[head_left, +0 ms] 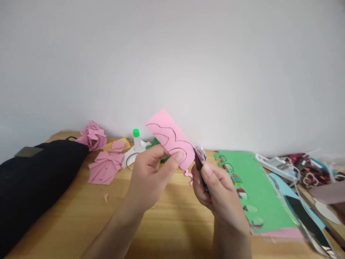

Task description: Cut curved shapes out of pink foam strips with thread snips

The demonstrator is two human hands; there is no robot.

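Note:
My left hand (pixel 151 172) pinches a strip of pink paper (pixel 169 138) with curved pencil lines drawn on it, holding it up above the wooden table (pixel 167 223). My right hand (pixel 215 187) is closed around dark scissors (pixel 198 163), whose blades meet the paper's lower right edge. A wavy cut edge of pink paper hangs below the blades. Both hands sit at the middle of the view.
A black bag (pixel 32 180) lies at the left. Pink paper scraps (pixel 105 165) and a green-capped glue bottle (pixel 137 140) sit behind my left hand. A green sheet (pixel 258 194) with cut-out shapes and assorted craft items lie to the right, against a white wall.

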